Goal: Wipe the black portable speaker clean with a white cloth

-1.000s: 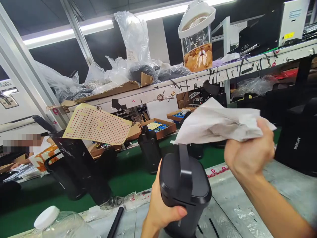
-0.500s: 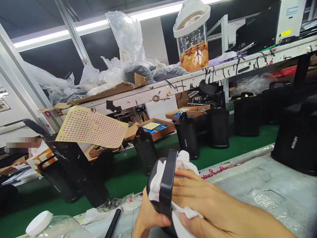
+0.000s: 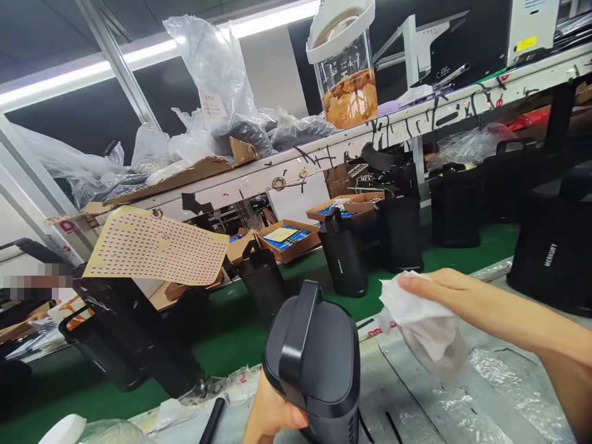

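Barely visible left hand [image 3: 272, 419] grips black handled unit [image 3: 314, 351], base cut off; right fingers [image 3: 416, 280] pinch white cloth [image 3: 423, 314].

On my feed the speaker [image 3: 314, 364] reads matte black and the cloth [image 3: 416, 305] white, while a tan sheet [image 3: 155, 246] carries rows of red dots above the green belt [image 3: 245, 351].

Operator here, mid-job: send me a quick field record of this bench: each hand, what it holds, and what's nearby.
left hand: the left hand grips the black handled unit, handle on top
right hand: the right hand holds a white cloth, apart from the unit
work surface: scuffed grey bench
nearby: other black handled units on a green surface
beyond: cardboard box of blue boards
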